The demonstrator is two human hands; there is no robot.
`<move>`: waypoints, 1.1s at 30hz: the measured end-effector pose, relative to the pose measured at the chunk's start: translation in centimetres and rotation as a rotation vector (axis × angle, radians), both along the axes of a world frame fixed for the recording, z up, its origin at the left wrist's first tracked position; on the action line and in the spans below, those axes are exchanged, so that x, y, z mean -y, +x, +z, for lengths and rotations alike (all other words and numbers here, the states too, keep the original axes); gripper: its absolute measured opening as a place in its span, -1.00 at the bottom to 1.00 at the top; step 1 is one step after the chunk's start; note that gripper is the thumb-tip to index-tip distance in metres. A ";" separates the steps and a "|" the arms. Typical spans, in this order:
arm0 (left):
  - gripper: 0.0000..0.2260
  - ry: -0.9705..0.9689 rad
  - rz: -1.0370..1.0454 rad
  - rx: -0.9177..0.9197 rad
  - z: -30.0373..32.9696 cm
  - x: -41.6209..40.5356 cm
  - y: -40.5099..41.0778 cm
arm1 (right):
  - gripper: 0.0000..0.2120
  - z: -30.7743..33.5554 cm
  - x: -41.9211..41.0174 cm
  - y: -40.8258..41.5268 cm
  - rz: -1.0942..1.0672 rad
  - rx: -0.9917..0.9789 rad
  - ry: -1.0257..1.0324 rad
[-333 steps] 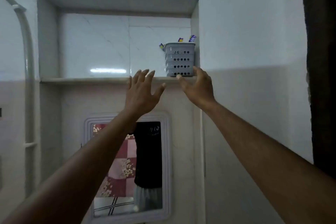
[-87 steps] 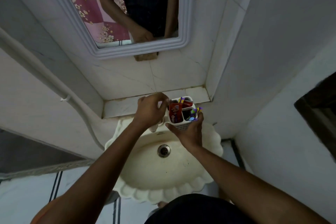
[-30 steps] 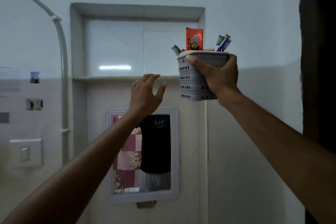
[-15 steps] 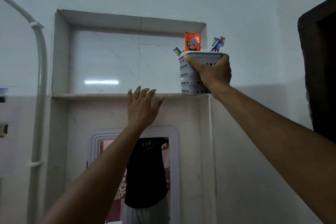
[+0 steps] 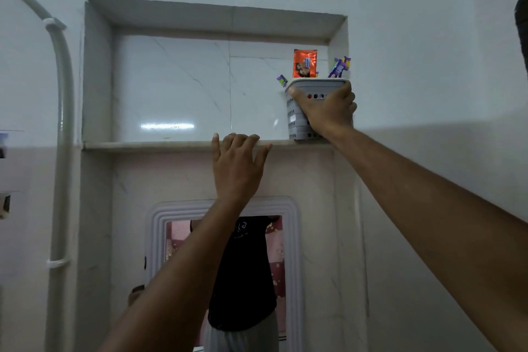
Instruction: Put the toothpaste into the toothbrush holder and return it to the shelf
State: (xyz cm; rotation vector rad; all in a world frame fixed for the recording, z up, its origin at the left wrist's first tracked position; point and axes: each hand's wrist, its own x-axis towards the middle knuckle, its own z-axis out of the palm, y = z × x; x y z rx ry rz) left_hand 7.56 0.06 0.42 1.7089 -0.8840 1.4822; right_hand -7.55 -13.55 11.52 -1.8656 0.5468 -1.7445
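The grey perforated toothbrush holder (image 5: 295,120) stands at the right end of the recessed wall shelf (image 5: 160,145), its base on the ledge. An orange toothpaste tube (image 5: 305,67) sticks up out of it, with purple toothbrush heads (image 5: 339,66) beside it. My right hand (image 5: 327,111) is wrapped around the holder's front and rim. My left hand (image 5: 237,164) rests with its fingertips on the shelf's front edge, left of the holder, holding nothing.
A white-framed mirror (image 5: 225,274) hangs below the shelf and reflects a person in a dark shirt. A grey pipe (image 5: 61,128) runs down the wall at the left. A dark door frame (image 5: 522,26) shows at the far right.
My right hand has carried the holder up and set it onto the right end of the shelf. My left hand has risen until its fingers touch the shelf edge.
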 end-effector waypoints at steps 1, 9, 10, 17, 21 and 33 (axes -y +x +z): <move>-0.56 -0.004 0.005 0.004 0.0 0.0 0.0 | 0.33 0.1 0.1 0.1 -0.012 -0.045 -0.013; -0.55 -0.012 -0.031 -0.033 0.0 0.0 -0.5 | 0.35 -3.2 2.1 2.1 0.013 -0.264 -0.009; -0.55 -0.010 -0.038 -0.037 -0.1 0.0 -0.6 | 0.34 -3.4 2.2 2.2 -0.003 -0.256 -0.027; -0.54 0.008 -0.055 -0.066 0.1 -0.3 -1.1 | 0.32 -4.6 2.2 1.5 -0.049 -0.283 -0.122; -0.53 0.046 -0.064 -0.107 0.3 -0.7 -1.5 | 0.30 -5.6 2.2 1.4 -0.048 -0.321 -0.131; -0.34 0.218 -0.139 -0.208 -1.5 -5.4 -4.7 | -0.27 -11.1 -1.6 -4.0 -0.062 -0.086 -0.255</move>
